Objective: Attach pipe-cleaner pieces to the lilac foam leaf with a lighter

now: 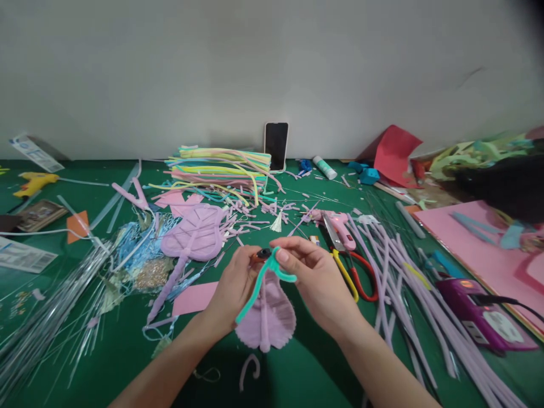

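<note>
A teal pipe cleaner [254,297] is bent into a loop at its upper end, and my right hand [321,277] pinches it there between thumb and fingers. My left hand [236,286] is closed beside it around a small orange and black item [260,255], whose kind I cannot make out. The long teal end hangs down past my left fingers. Below both hands is a lilac leaf-shaped piece [278,317] with a ruffled edge and a central stem; whether a hand touches it I cannot tell. A short curled lilac pipe cleaner piece [249,371] lies nearer me.
Scissors [357,266] and a pink glue gun [342,229] lie right of my hands, near long lilac pipe cleaners [408,294]. On the left are a finished-looking lilac leaf [199,226] and clear sticks [51,328]. A phone [276,146] leans on the wall behind bundled pipe cleaners [221,167].
</note>
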Available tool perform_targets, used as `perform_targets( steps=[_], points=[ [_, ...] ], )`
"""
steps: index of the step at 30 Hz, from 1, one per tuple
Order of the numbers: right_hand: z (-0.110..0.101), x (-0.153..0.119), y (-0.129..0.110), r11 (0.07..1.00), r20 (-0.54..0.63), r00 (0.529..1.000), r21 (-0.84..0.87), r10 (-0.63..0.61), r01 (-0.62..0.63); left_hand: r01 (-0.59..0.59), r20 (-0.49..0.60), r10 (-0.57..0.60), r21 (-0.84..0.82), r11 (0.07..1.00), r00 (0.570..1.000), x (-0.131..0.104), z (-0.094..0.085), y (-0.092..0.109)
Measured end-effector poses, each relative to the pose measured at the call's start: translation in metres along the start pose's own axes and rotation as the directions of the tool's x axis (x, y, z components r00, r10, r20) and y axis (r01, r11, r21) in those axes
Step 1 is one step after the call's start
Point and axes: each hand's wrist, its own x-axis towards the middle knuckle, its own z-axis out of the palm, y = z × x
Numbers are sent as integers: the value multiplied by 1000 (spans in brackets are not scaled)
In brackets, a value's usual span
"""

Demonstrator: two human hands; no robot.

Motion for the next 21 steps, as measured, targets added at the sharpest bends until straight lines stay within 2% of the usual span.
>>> perform_targets(
  steps=[9,13,21],
  points=[
    [-1,1,6,1000,-7,1000,12,-19,19,26,76,-23,-42,999,997,0,-1,4],
    [-2,2,6,999,-46,998,4,-35,35,76,111,-69,-62,995,991,0,-1,7],
    [4,3,15,988,-114,986,-101,-125,114,68,127,-61,-53,996,990,-1,3,12]
  ],
)
